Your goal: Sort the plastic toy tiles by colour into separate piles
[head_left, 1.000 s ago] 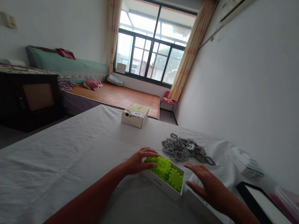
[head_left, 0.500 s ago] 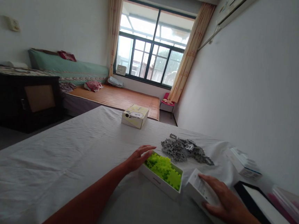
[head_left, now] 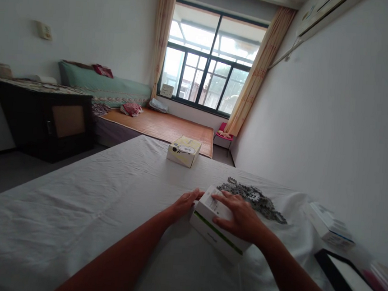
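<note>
A white box (head_left: 211, 237) stands in front of me, with its white lid (head_left: 205, 204) sitting over it. A thin band of bright green pieces shows in the gap between lid and box; the other contents are hidden. Across the lid, my right hand (head_left: 238, 216) has its fingers on the top and its thumb on the near side, gripping it. My left hand (head_left: 184, 204) is closed against the left end of the box, with its fingertips partly hidden. Just behind the box lies a pile of grey gear-like pieces (head_left: 265, 204).
The table has a white cloth (head_left: 107, 201). A yellow and white box (head_left: 184, 150) stands at its far end. On the right are another white box (head_left: 330, 225), a black-framed tray (head_left: 348, 279) and a clear container (head_left: 386, 280). A bed (head_left: 175, 128) lies beyond the table.
My right hand has brought the lid leftward from beside the box onto it, covering the bright green pieces. My left hand stays at the box's left end. The view has shifted slightly.
</note>
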`<state>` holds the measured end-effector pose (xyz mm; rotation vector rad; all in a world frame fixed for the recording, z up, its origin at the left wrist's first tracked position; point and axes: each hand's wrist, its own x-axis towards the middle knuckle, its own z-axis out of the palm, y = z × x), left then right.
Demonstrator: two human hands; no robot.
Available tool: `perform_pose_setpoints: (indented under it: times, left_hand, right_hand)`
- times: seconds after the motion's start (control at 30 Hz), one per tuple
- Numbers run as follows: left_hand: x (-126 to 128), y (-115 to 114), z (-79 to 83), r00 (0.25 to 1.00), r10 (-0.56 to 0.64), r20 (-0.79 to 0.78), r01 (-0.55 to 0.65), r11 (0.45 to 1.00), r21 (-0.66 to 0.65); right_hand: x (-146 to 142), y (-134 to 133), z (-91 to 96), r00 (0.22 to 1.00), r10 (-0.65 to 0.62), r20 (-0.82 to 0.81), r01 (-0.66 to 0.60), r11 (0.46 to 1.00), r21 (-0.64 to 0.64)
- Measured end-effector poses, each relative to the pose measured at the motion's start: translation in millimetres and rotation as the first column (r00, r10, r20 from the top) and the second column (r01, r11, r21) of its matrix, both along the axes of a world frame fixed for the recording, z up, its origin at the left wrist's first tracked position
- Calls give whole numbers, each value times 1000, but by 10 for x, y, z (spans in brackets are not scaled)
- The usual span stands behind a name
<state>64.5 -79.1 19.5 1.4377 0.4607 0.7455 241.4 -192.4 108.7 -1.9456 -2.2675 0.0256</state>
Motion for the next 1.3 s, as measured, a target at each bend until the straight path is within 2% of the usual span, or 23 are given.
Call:
perform_pose_setpoints:
  times: [0.17,0.33,0.4,0.53,0.77,0.97,1.03,1.13,1.2,1.3]
  left_hand:
    - [15,16,-24,1000,13,-8,-13,999,-47]
    - [33,26,-48,1000,17,-11,-17,999,-46]
    - [38,21,-40,1000,22,-16,-22,1000,-2]
    - [40,-7,-23,994,110,-9,-107,980,170]
    - [43,-55,-39,1000,-19,-15,21,991,129]
    - [42,-63,-16,995,-95,1,95,992,83]
    - [19,-70,16,993,-121,-3,121,989,86]
    - [-15,-84,65,995,-90,-30,93,987,131]
    - [-26,-98,92,998,-37,-57,45,988,149]
    - [-21,-122,119,997,-28,-65,37,991,129]
  right_hand:
    - [29,-3,-65,1000,0,22,1,1000,-26]
    - [-53,-54,-165,998,-15,58,13,999,34]
    - [-67,-73,-195,998,-8,64,4,998,60]
    - [-30,-89,-172,998,54,42,-56,996,69]
    - [81,-52,-101,986,164,-33,-162,986,46]
    - [72,-102,-150,985,159,-63,-157,987,36]
    - [203,-150,-102,977,171,-131,-168,985,34]
    - [567,-292,-73,922,131,-365,-99,989,106]
    - [800,-421,-167,843,68,-534,-41,997,62]
    - [905,-584,-472,718,-26,-695,-68,992,-107]
